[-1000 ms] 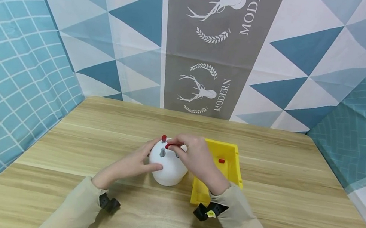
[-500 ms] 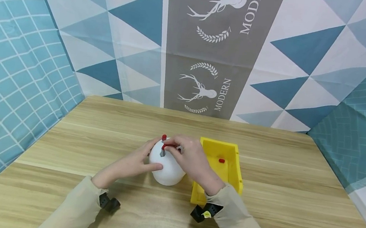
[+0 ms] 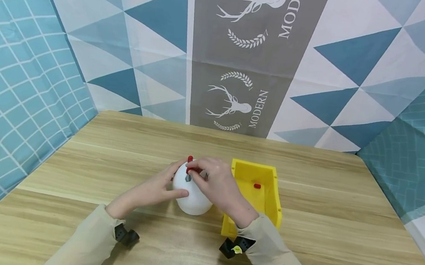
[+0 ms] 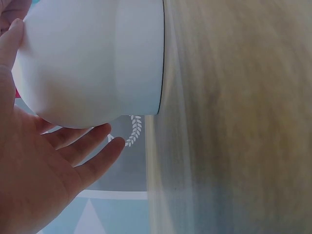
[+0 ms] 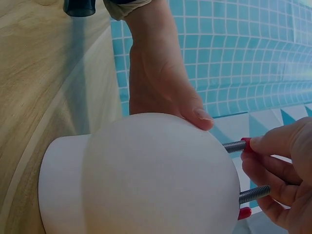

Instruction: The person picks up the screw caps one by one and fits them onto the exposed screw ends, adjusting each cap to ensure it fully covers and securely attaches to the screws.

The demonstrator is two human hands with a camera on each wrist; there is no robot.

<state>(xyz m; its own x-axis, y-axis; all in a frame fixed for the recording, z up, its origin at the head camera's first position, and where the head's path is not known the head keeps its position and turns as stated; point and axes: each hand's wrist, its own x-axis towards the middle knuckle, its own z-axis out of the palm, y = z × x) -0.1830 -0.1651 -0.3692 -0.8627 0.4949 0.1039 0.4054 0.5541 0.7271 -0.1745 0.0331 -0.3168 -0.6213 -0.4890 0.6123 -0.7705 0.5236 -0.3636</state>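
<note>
A white dome-shaped body (image 3: 193,202) stands on the table, threaded metal bolts sticking out of its rounded top. My left hand (image 3: 152,191) holds its left side, thumb in front and fingers spread round the back. My right hand (image 3: 222,186) pinches a small red cap (image 5: 246,145) between thumb and fingertips, at the tip of one bolt (image 5: 234,146). A second bolt (image 5: 254,194) is bare in the right wrist view, beside the curled fingers. Another red cap (image 3: 190,159) sits on a bolt farther back. My right hand hides part of the dome's top.
A yellow box (image 3: 278,201) stands right of the dome, partly under my right forearm. One small red cap (image 3: 257,186) lies in it. The wooden table (image 3: 343,226) runs back to a patterned wall covering.
My right hand has moved slightly left, bringing the red cap onto the tip of the front-left bolt. The left hand and the dome have stayed in place.
</note>
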